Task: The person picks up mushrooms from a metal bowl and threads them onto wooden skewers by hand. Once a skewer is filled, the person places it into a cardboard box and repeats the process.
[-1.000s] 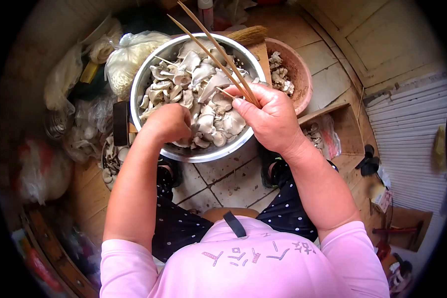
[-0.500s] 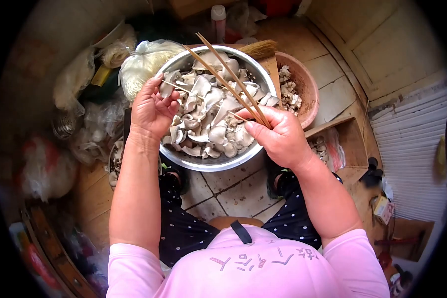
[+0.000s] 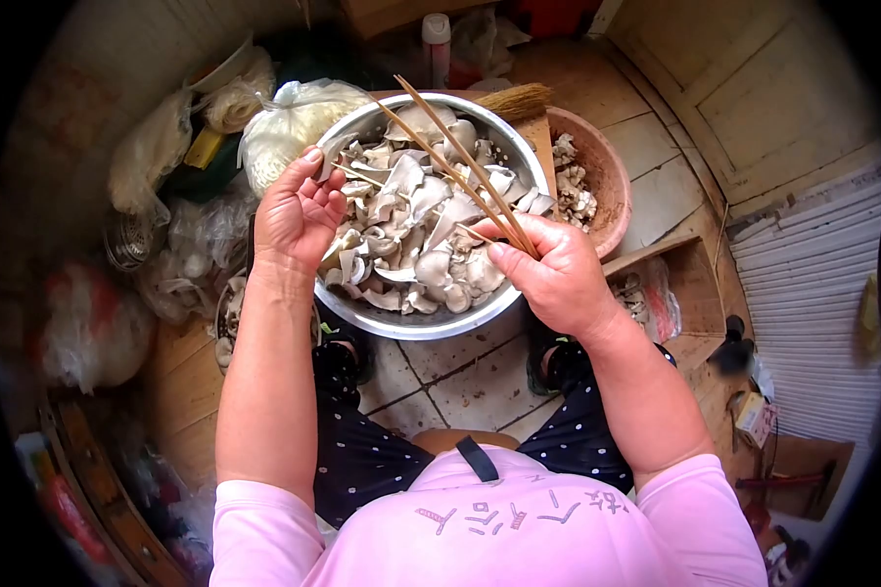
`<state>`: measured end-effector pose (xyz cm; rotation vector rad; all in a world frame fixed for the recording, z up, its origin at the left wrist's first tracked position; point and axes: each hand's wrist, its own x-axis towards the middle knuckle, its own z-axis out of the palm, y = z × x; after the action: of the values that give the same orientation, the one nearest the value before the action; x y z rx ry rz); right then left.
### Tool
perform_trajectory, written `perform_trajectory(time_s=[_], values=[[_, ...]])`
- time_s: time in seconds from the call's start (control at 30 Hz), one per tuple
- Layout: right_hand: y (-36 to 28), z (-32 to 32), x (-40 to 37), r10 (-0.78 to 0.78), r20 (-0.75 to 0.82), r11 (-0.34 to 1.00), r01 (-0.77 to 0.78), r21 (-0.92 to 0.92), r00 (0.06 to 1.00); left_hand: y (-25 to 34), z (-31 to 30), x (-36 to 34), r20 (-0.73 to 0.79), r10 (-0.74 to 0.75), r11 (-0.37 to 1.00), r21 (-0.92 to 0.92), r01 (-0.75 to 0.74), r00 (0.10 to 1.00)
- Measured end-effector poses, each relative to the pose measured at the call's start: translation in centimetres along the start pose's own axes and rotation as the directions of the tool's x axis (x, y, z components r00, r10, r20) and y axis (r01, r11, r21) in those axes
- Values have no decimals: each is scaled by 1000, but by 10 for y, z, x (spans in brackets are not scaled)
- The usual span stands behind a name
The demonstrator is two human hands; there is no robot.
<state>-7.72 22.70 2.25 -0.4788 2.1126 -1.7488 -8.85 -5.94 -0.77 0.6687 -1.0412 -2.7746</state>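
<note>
Pinched between the thumb and fingertips of my left hand (image 3: 301, 210) is a grey oyster mushroom piece (image 3: 335, 154), at the tip of a thin skewer (image 3: 359, 175). The skewer slants down toward my right hand (image 3: 558, 269), its middle hidden behind mushroom pieces that line up along it. My right hand is closed around the skewer's lower end and several longer wooden sticks (image 3: 457, 176), which point up and to the left over the bowl. Below both hands, a wide metal bowl (image 3: 416, 328) is heaped with torn oyster mushrooms (image 3: 431, 266).
Right of the bowl stands a pinkish basin (image 3: 612, 186) with mushroom scraps, a straw brush (image 3: 514, 100) near it. A wooden box (image 3: 690, 284) lies below. Plastic bags (image 3: 299, 132) crowd the left side, and a spray can (image 3: 437, 49) stands at the back.
The mushroom piece in my left hand has turned from broadside to nearly edge-on and shifted up slightly. My right hand keeps its hold on the sticks and has barely moved.
</note>
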Motion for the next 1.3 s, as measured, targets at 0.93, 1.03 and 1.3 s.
perform_trajectory(time_s=[0.93,1.03,1.3], values=[[4,7,-4,19,-51,998,-16,56,999,-25,41,-30,-7,20,932,361,-17,1000],[1,4,-3,25,-41,999,-24,34,999,-25,38,-29,0,28,934,356,-27,1000],[4,-4,2,4,-110,995,7,103,994,-2,16,-12,-63,209,813,566,-138,976]])
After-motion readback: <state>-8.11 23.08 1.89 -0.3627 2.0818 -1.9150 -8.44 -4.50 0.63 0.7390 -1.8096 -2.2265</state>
